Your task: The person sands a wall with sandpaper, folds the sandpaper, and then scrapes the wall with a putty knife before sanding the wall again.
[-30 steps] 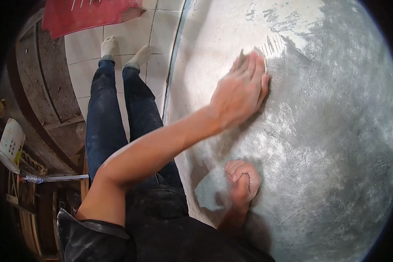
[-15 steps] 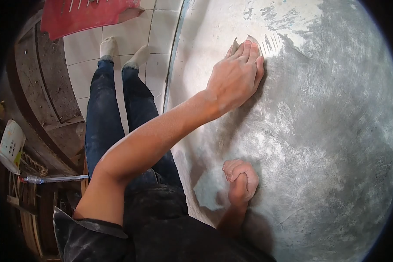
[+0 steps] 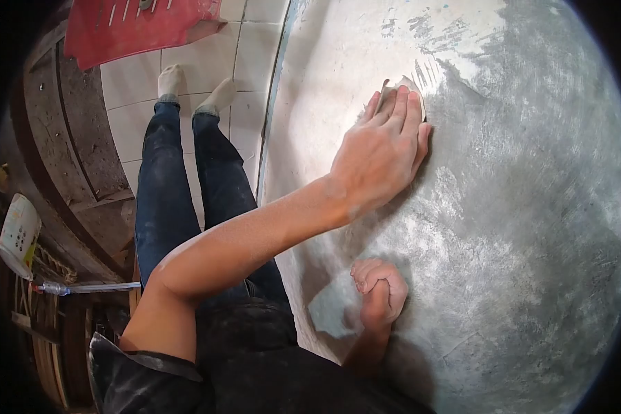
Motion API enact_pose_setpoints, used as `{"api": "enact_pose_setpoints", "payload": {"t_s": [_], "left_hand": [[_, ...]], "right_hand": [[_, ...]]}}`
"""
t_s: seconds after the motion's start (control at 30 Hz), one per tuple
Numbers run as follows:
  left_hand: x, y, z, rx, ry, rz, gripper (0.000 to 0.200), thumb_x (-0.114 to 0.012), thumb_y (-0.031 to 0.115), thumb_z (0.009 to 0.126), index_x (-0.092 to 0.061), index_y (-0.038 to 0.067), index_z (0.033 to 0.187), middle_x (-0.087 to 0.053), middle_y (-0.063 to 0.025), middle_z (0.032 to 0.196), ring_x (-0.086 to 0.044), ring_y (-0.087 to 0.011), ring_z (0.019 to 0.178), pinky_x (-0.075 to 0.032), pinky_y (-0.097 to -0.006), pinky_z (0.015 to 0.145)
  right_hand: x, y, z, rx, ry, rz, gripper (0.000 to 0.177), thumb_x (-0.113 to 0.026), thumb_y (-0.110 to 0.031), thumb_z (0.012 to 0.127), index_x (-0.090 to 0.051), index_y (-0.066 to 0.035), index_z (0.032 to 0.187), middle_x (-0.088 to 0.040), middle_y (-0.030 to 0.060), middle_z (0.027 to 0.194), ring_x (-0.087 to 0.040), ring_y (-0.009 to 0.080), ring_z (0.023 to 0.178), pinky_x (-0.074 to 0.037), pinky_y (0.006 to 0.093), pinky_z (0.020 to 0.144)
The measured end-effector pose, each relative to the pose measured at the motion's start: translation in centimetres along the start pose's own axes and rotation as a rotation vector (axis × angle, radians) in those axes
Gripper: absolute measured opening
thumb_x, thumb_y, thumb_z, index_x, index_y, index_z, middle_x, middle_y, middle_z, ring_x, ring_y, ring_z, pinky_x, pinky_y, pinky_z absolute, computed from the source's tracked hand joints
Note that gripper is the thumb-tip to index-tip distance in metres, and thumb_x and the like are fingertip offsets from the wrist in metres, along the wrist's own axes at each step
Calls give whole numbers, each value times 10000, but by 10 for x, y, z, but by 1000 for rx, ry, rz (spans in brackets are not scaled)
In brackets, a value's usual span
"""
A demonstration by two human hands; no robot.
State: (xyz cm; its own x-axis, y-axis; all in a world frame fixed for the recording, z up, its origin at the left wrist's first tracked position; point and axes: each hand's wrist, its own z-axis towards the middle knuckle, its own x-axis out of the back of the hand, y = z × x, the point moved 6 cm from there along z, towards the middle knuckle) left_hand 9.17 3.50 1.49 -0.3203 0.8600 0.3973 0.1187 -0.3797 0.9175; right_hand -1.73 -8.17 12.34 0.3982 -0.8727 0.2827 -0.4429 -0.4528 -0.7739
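My left hand (image 3: pixel 381 152) reaches across to the wall (image 3: pixel 517 207), its fingers laid over a piece of sandpaper (image 3: pixel 388 90) and pressing it to the surface. Pale edges of the sheet curl up beyond the fingertips. Under and around the sheet, the wall is whitish, with scratch-like streaks to the right; farther right it turns mottled grey. Lower down, my right hand (image 3: pixel 383 286) is curled into a fist close against the grey part of the wall. Nothing shows in it, though its palm is hidden.
A red slotted plastic piece (image 3: pixel 134 34) stands on the white tiled floor (image 3: pixel 131 76) near my feet. At the left are dark wooden boards (image 3: pixel 69 124), a white container (image 3: pixel 19 231) and a thin pale pole (image 3: pixel 96 286). The wall meets the tiles along a straight edge.
My left hand has slid with the sandpaper down and slightly right along the wall. My right hand has stayed almost in place.
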Motion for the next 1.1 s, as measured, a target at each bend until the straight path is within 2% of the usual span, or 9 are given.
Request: {"api": "enact_pose_setpoints", "payload": {"t_s": [0.2,0.3,0.4,0.6,0.8,0.87,0.9,1.0,1.1], "left_hand": [[-8,-24,30,67,-121,-27,388,-366,177,1023,-528,-139,1179,-610,-326,1157,-639,-413,1049,-519,-407,938],[-5,-19,19,75,-35,2,382,-361,173,1023,-554,-132,1144,-629,-302,1133,-656,-392,997,-533,-392,911],[4,-1,-4,-33,99,96,396,-340,182,1027,-557,-132,1132,-636,-292,1116,-668,-379,938,-557,-369,857],[-18,-31,25,101,-49,52,426,-332,207,1032,-542,-138,1167,-603,-320,1177,-651,-388,1014,-543,-370,890],[3,-1,-11,65,45,-17,436,-330,220,1036,-532,-145,1164,-602,-326,1161,-661,-379,977,-559,-376,827],[-4,-8,0,69,45,-27,435,-334,222,1036,-528,-144,1169,-600,-328,1163,-663,-377,974,-559,-377,820],[-6,-12,8,73,46,-32,435,-337,223,1036,-527,-144,1172,-599,-329,1164,-663,-376,973,-559,-378,817],[-13,-27,28,154,-94,-22,432,-340,218,1034,-526,-147,1171,-597,-333,1167,-643,-397,1016,-537,-389,877],[-7,-22,19,174,-166,-175,512,-292,223,1036,-451,-211,1257,-527,-364,1278,-536,-416,1226,-420,-444,1071]], "right_hand": [[1,-1,-5,-41,8,12,238,-296,109,817,-456,-41,727,-461,70,649,-376,144,596,-393,332,641],[1,-1,-6,-45,23,23,234,-300,111,812,-459,-37,726,-461,70,648,-378,145,597,-397,334,647],[0,-2,-5,-46,27,11,231,-302,113,801,-462,-34,723,-460,70,645,-378,146,597,-399,336,650],[1,0,-6,-77,38,13,233,-298,116,786,-464,-33,718,-462,67,643,-376,146,594,-402,341,656],[1,-1,-8,-56,22,38,230,-300,119,792,-467,-25,723,-465,72,658,-389,148,610,-388,327,642],[1,-1,-6,-35,-10,42,223,-302,124,802,-474,-3,740,-469,77,692,-408,151,640,-350,290,603],[1,-1,-4,-39,-4,22,227,-301,119,799,-470,-16,730,-468,74,674,-396,149,624,-366,305,619],[1,-1,-5,-66,21,-6,237,-301,107,795,-464,-43,710,-465,68,636,-372,144,591,-399,334,648],[1,1,-6,-56,14,37,230,-304,109,798,-471,-28,719,-471,73,656,-387,148,608,-399,323,647]]}}
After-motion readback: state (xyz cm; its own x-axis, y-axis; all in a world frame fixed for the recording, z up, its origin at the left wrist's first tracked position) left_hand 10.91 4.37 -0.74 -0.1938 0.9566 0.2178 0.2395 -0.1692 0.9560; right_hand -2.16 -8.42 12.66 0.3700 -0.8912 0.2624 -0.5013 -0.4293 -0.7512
